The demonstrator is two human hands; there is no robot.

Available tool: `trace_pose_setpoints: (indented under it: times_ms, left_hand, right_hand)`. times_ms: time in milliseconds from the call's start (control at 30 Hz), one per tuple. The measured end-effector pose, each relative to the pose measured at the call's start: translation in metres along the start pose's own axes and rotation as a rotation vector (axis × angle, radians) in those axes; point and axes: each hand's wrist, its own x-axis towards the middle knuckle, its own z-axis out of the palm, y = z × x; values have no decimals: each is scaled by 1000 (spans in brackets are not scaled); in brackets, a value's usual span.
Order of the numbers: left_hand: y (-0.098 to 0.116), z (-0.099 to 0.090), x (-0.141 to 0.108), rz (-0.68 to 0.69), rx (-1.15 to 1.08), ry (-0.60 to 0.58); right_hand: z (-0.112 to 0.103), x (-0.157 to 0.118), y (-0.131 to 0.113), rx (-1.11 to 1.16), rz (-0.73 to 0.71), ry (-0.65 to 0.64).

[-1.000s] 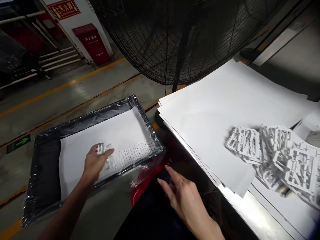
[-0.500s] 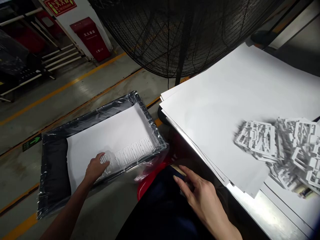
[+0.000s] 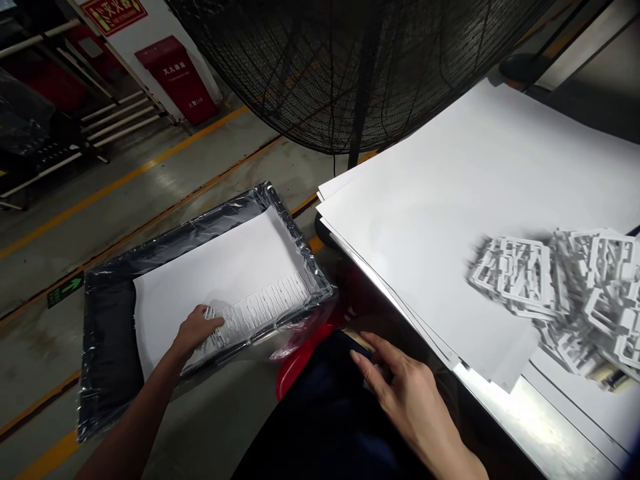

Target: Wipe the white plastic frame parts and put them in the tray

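My left hand [image 3: 196, 330] reaches into a plastic-lined black tray [image 3: 111, 357], its thumb and fingers around a thin white frame piece [image 3: 209, 320] at the near end of a row. That row of white frame pieces [image 3: 270, 300] lies overlapped on a white sheet [image 3: 200, 270] along the tray's near side. Over my dark-clothed lap, my right hand [image 3: 400, 377] is closed on a small tool with a pale edge [image 3: 359, 339], mostly hidden by the fingers. On the table at the right lies a heap of white frames [image 3: 525, 273].
Large white sheets [image 3: 425, 193] cover the metal table [image 3: 525, 413]. A big black mesh fan [image 3: 310, 73] stands behind. A red stool [image 3: 295, 370] is between tray and table. A red box [image 3: 177, 80] and a rack [image 3: 120, 120] stand at the upper left.
My left hand has shifted slightly right, and the piece at its fingers now lies closer against the row. My right hand stays over my lap, a little lower.
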Motion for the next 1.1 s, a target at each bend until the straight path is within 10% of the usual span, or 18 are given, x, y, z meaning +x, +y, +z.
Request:
trace_pose_setpoints:
  times_ms: [567, 1100]
  left_hand:
    - [5, -10, 10, 105, 161, -212]
    - [-12, -18, 8, 155, 250, -60]
  right_hand:
    - [0, 1, 1, 15, 16, 1]
    - [-1, 3, 0, -1, -32, 22]
